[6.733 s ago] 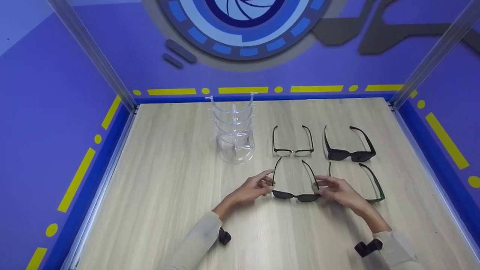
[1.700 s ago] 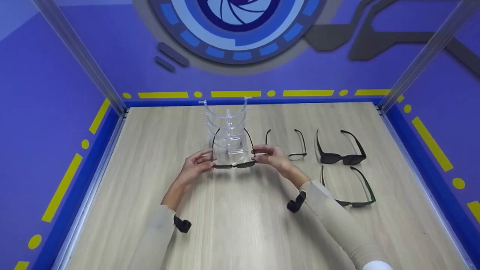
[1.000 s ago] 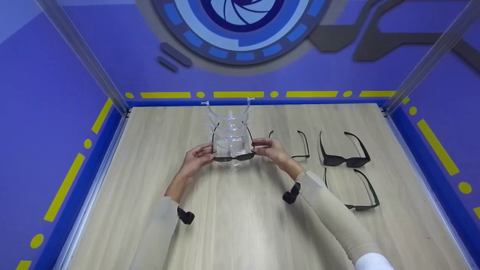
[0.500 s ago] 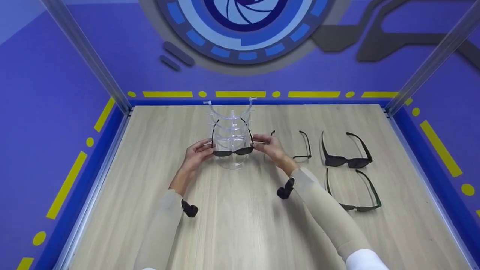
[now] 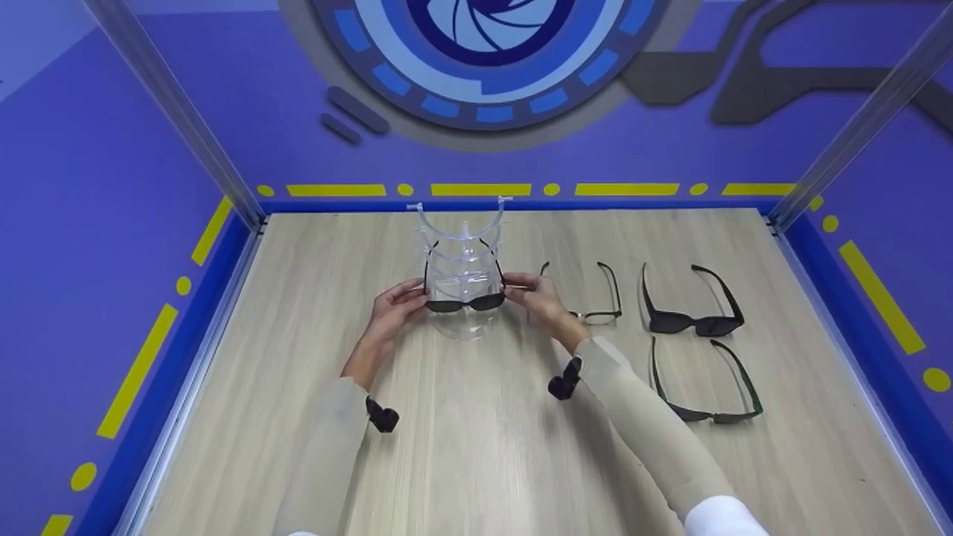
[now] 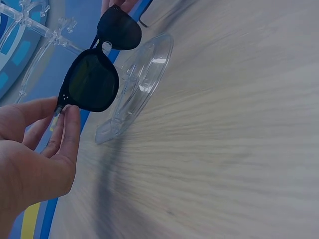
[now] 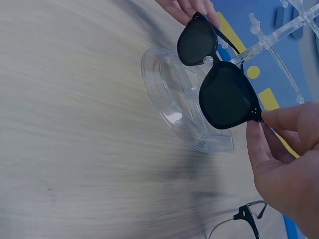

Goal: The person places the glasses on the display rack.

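Observation:
Black sunglasses (image 5: 488, 301) are held level at the lower part of a clear plastic display stand (image 5: 465, 327), above its rounded base. My left hand (image 5: 396, 307) pinches their left hinge corner between thumb and fingers. At the opposite hinge corner my right hand (image 5: 537, 298) pinches in the same way. The temples run back along both sides of the stand. Both wrist views show the dark lenses (image 6: 93, 82) facing the cameras, with the stand's clear base (image 7: 172, 107) behind and below. In the right wrist view, the bridge sits right at a clear peg of the stand.
Clear-lens eyeglasses (image 5: 599, 316) lie right of the stand, partly behind my right hand. Further right lie thick black sunglasses (image 5: 696, 324), and nearer me a dark green-templed pair (image 5: 715, 417). Blue-purple walls (image 5: 298, 149) enclose the wooden table (image 5: 476, 447) at the back and sides.
Both hands picked up the black sunglasses from the table's middle, carried them left to the stand, then pushed them back around it. Over the last half second they have barely moved.

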A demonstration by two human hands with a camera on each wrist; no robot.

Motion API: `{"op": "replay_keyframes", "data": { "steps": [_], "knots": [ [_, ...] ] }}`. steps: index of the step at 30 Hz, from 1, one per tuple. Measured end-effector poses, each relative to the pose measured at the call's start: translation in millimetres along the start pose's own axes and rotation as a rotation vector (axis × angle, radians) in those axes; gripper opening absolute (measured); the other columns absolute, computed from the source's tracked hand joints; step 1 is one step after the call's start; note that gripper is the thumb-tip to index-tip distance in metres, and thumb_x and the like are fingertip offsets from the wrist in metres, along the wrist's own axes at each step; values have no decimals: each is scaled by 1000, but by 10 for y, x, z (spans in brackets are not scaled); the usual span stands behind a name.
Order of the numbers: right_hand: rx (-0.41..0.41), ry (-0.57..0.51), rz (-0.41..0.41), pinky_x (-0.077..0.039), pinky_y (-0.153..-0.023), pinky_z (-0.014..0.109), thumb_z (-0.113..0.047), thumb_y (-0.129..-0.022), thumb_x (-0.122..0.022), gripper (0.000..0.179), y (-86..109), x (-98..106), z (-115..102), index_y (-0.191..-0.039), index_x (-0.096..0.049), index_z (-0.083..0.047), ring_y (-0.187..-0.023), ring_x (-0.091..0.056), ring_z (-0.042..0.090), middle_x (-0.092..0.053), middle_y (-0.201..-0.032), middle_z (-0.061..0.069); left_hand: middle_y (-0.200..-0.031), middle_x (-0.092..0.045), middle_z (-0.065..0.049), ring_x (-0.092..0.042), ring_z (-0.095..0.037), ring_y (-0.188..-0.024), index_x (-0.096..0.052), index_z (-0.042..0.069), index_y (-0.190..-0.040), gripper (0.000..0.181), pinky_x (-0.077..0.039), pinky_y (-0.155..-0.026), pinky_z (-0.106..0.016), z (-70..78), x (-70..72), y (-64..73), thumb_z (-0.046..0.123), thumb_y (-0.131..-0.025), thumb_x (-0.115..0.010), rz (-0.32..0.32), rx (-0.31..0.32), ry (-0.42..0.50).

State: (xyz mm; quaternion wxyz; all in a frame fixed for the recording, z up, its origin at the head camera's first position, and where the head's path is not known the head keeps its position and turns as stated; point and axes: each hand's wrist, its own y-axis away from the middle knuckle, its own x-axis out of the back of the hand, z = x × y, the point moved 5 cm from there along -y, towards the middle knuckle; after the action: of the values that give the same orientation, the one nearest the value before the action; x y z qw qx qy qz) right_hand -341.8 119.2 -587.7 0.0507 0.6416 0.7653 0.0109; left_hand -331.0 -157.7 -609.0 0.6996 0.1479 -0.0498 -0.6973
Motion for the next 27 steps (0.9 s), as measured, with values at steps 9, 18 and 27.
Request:
{"op": "replay_keyframes", "data": {
  "steps": [9,18,27],
  "knots": [
    [-63,67,30,-55,-103,31,11,-95,-55,38,39,-41,-36,-132,-55,19,-111,-68,26,-60,-133,37,-126,-68,-17,-68,-11,-100,-61,0,-137,42,-46,-113,-51,19,-12,36,-1,-96,-66,-6,-7,10],
    [-74,45,-20,-59,-94,25,11,-95,-54,40,94,39,-69,-134,-52,21,-101,-69,18,-60,-129,38,-132,-65,-23,-70,-12,-93,-59,1,-139,41,-51,-106,-50,-12,9,49,3,-98,-64,-22,3,-5],
    [-154,16,-61,-57,-102,35,5,-99,-56,43,103,120,-148,-139,-47,19,-99,-69,13,-62,-131,30,-124,-72,-7,-69,-19,-106,-54,5,-146,45,-52,-101,-44,19,130,109,8,-102,-61,-12,25,-70]
  ]
}}
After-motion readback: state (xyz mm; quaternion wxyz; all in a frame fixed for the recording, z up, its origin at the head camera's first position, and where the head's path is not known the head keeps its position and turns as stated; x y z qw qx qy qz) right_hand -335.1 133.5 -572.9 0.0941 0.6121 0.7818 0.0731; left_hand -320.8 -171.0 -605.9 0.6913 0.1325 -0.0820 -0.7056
